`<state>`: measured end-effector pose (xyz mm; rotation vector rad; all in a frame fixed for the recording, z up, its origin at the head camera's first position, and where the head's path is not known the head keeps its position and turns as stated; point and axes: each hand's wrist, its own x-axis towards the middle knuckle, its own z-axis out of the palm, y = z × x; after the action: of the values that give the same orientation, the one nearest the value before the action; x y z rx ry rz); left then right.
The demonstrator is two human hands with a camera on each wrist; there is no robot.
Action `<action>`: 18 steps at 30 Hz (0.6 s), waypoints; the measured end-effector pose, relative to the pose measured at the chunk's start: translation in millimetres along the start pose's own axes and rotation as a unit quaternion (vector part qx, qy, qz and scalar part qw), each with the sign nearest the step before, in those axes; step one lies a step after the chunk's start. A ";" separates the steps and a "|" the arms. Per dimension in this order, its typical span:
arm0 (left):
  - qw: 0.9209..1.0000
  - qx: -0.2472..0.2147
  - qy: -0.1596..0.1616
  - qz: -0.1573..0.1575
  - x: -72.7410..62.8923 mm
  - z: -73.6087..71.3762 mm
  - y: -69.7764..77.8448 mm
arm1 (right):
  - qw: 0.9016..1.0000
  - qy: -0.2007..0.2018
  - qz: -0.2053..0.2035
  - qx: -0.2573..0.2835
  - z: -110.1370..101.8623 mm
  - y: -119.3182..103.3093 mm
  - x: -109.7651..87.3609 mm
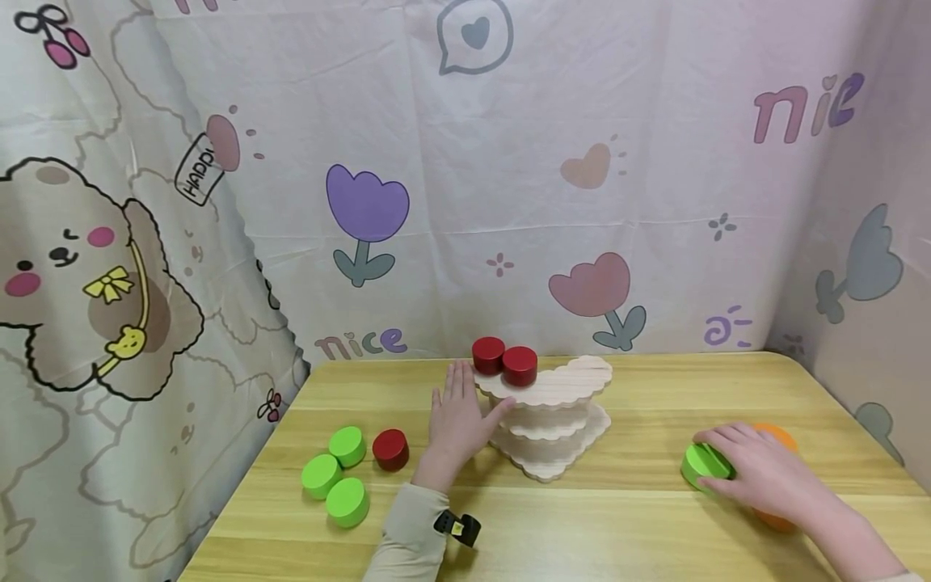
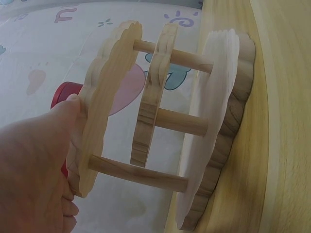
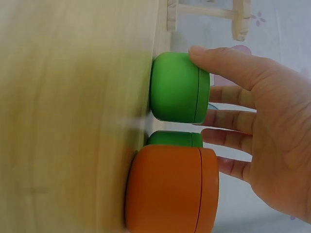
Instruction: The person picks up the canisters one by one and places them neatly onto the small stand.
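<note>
My left hand (image 1: 461,412) lies flat at the left side of a three-tier wooden stand (image 1: 545,436) with scalloped edges. In the left wrist view its thumb (image 2: 70,104) touches the edge of the top tier. Two red round tins (image 1: 520,366) sit on that tier, beside the fingertips. At the right, my right hand (image 1: 756,469) holds a green round tin (image 1: 701,467), thumb on one side and fingers on the other. In the right wrist view a second green tin (image 3: 175,139) and an orange tin (image 3: 170,189) stand close beside the held one.
Three green tins (image 1: 347,501) and one red tin (image 1: 391,449) stand on the wooden table (image 1: 567,533) left of the left hand. Orange shows on both sides of the right hand, partly hidden. A patterned cloth (image 1: 473,202) hangs behind the table.
</note>
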<state>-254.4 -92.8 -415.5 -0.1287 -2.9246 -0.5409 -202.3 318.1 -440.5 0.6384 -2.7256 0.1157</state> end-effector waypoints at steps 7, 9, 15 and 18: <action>1.000 0.007 0.000 -0.002 0.4 0.6 -0.3 | 1.000 -0.005 -0.003 0.004 -1.6 -4.3 7.7; 1.000 0.006 0.000 -0.002 0.5 0.5 -0.1 | 1.000 0.000 -0.008 0.004 -2.0 -5.4 10.3; 1.000 0.002 -0.002 -0.002 0.1 -0.3 0.7 | 1.000 0.017 -0.021 0.007 -3.3 -9.3 19.3; 1.000 0.000 -0.001 -0.002 -0.3 -0.5 0.8 | 0.999 0.031 -0.027 0.004 -4.6 -12.1 24.0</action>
<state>-254.0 -92.3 -414.8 -0.1239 -2.9277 -0.5429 -215.6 298.0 -427.9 0.6980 -2.6479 0.1314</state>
